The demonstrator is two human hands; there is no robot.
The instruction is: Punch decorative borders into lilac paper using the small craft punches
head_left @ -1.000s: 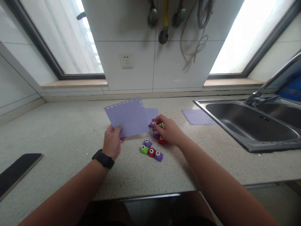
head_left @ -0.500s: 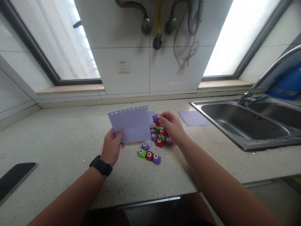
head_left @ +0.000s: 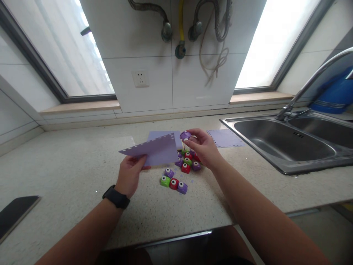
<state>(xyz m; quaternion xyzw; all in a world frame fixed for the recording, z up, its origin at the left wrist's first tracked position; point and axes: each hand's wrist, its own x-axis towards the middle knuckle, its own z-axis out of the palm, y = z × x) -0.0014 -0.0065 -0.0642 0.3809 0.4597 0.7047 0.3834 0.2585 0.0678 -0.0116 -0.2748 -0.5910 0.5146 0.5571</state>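
Note:
My left hand grips a lilac paper sheet by its near edge; the sheet has a punched border and lies tilted nearly flat above the counter. My right hand pinches a small purple craft punch lifted beside the sheet's right corner. Below the hands sits a cluster of several small punches in green, red and purple. A second lilac sheet lies on the counter behind the held one.
Another punched lilac sheet lies by the steel sink at the right, with its tap. A dark flat object rests at the counter's left edge. Hoses hang on the tiled wall.
My right hand picked a purple punch from the cluster and raised it. My left hand tilted the sheet from upright to nearly flat.

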